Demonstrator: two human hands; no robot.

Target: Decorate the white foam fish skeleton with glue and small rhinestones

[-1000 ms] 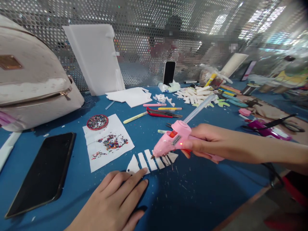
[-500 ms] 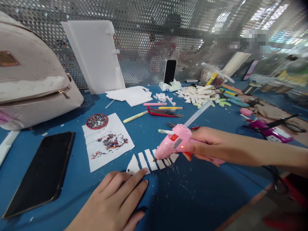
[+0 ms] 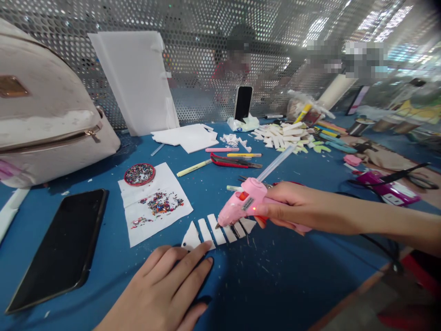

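Observation:
My right hand [image 3: 282, 207] is closed around a pink hot glue gun [image 3: 241, 202] with a clear glue stick [image 3: 277, 163] poking out of its back and a small light lit on its side. The gun's nozzle is at one of the white strips [image 3: 216, 230], which lie side by side in a fish-like shape. At the left end of the row is a rounded white piece [image 3: 191, 238] with a dark dot. My left hand [image 3: 168, 285] lies flat with its fingers stretched out, one fingertip on a white strip. Beyond it, a paper sheet [image 3: 138, 234] bears loose colourful beads [image 3: 160, 203].
A phone [image 3: 58, 248] and a pale backpack [image 3: 51, 105] occupy the left side. Behind the gun lie a red utility knife [image 3: 234, 161], several markers and a pile of white pieces [image 3: 282, 134]. A purple power strip [image 3: 389, 187] sits at the right.
My right hand and the glue gun have shifted slightly left, with the nozzle moving a little along the white strips. My left hand has stayed in place.

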